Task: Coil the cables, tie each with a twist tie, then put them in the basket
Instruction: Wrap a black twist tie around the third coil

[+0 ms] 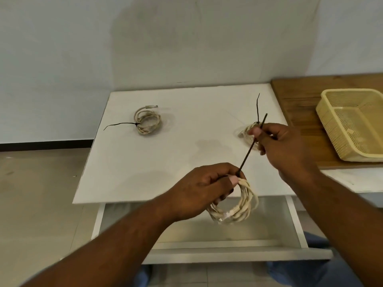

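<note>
My left hand grips a coiled cream cable over the open drawer, thumb pressed on the coil's top. A dark twist tie runs from that spot up and right to my right hand, which pinches its upper part. A second coiled cable, tied with a black twist tie, lies on the white table top at the back left. A third coil with a dark tie sticking up lies partly hidden behind my right hand. The yellow basket stands at the right and holds no cable.
The basket rests on a wooden board at the right. An open white drawer juts out below the table's front edge. A pale wall rises behind the table, and tiled floor lies to the left.
</note>
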